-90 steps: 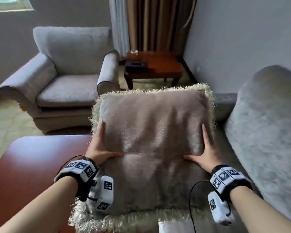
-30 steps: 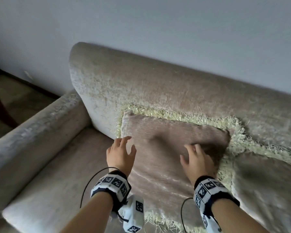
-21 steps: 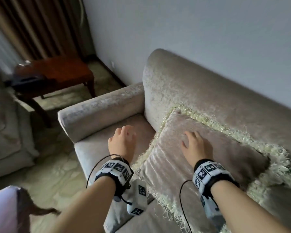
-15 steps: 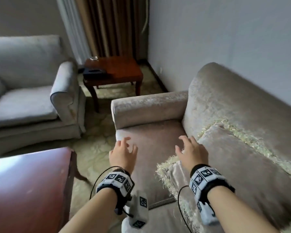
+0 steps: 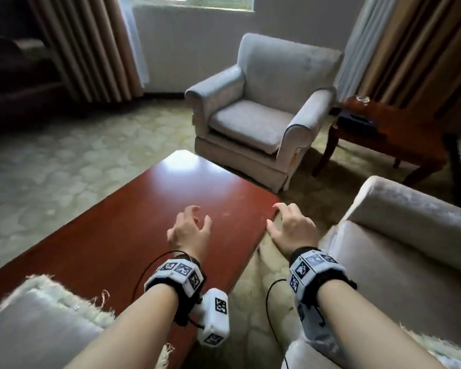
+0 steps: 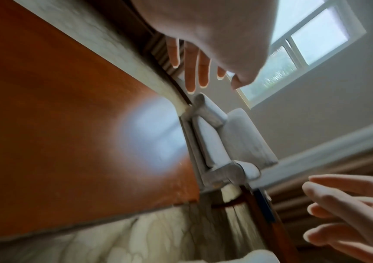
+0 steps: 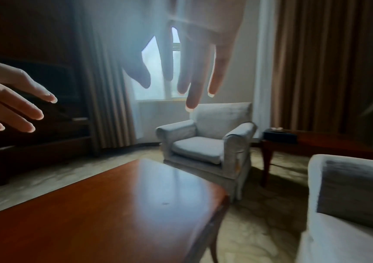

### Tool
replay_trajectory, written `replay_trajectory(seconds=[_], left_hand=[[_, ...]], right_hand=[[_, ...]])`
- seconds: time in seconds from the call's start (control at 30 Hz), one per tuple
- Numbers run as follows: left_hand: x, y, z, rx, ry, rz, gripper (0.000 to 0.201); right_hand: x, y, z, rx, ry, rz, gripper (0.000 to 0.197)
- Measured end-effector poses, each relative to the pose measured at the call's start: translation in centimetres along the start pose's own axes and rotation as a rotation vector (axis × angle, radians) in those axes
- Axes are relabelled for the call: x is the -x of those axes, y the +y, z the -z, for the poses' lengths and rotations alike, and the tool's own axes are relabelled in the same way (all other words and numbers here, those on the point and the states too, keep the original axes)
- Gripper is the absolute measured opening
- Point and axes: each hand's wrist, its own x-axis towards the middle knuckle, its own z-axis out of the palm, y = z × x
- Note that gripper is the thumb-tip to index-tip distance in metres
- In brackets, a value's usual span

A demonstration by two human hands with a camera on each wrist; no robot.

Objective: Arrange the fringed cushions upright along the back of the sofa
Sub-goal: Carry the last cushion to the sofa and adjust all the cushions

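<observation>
A beige cushion (image 5: 37,323) with cream fringe lies on the near left end of the red-brown coffee table (image 5: 112,230). My left hand (image 5: 194,222) hovers over the table with its fingers loosely spread, holding nothing. Over the table's right corner my right hand (image 5: 285,222) is equally empty, beside the sofa (image 5: 410,235). A strip of cream fringe (image 5: 442,344) shows on the sofa seat at the bottom right; the cushion it belongs to is out of frame. The left hand's fingers (image 6: 194,67) and the right hand's fingers (image 7: 192,74) hang straight and bare.
A grey armchair (image 5: 261,113) stands beyond the table. A wooden side table (image 5: 389,139) with a dark box (image 5: 357,121) sits between armchair and sofa. Patterned carpet (image 5: 51,161) spreads to the left, and curtains (image 5: 91,43) hang at the back.
Both hands have left the cushion that leans on the sofa back. The view has swung left from the sofa to the coffee table, where the empty hands now hover.
</observation>
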Motion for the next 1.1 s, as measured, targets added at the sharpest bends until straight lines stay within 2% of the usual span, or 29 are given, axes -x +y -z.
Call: replay_trajectory(seconds=[0.27, 0.53, 0.63, 0.8, 0.93, 1.0, 1.07, 1.1], left_hand=[[-0.5, -19.6, 13.9, -0.04, 0.232, 0.368, 0.028], [5.3, -37.6, 23.3, -0.081, 0.415, 0.689, 0.032], [8.3, -42.6, 25.4, -0.086, 0.442, 0.829, 0.038], [13.1, -48.5, 28.0, -0.059, 0.46, 0.957, 0.051], [15.6, -51.7, 28.3, -0.186, 0.428, 0.922, 0.062], [16.2, -52.4, 28.1, -0.187, 0.467, 0.905, 0.07], [16.9, -52.7, 28.1, -0.139, 0.52, 0.944, 0.084], [17.4, -53.1, 28.0, -0.08, 0.544, 1.008, 0.093]], right_hand=[[2.4, -18.1, -13.3, 0.054, -0.323, 0.339, 0.053], [9.6, -31.2, -27.8, 0.168, -0.749, 0.598, 0.076], [12.1, -33.9, -32.0, 0.202, -0.874, 0.654, 0.082], [14.9, -36.0, -37.1, 0.332, -0.993, 0.714, 0.091], [15.0, -36.2, -39.1, 0.36, -1.004, 0.649, 0.102], [14.6, -36.1, -39.7, 0.358, -0.993, 0.601, 0.108], [14.3, -36.0, -40.0, 0.361, -0.996, 0.517, 0.118], [14.1, -35.9, -40.2, 0.358, -0.995, 0.471, 0.125]])
